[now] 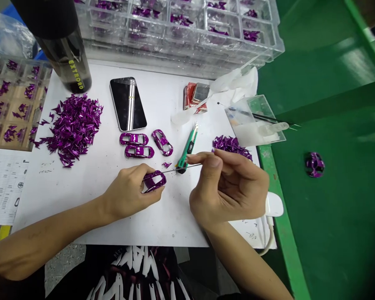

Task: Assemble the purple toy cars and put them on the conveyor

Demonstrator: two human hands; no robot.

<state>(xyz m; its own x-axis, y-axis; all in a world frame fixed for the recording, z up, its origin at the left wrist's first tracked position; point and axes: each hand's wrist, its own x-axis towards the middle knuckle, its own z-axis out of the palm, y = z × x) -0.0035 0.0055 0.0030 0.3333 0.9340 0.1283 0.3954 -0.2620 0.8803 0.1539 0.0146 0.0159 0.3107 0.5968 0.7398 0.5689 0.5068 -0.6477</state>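
My left hand grips a shiny purple toy car body at its sides, with the window openings showing. Between the thumb and fingers of my right hand is a thin metal rod, whose tip reaches the edge of that car body. Whether the tip touches it I cannot tell. Just above lie more purple car bodies, several in all. A small loose purple piece rests near the rod's tip. Beyond the rod is a green utility knife.
Heaps of small pointed purple pieces lie left and right. A phone, a dark bottle and a red packet stand behind. Clear compartment trays line the back. Another purple part sits on the green surface.
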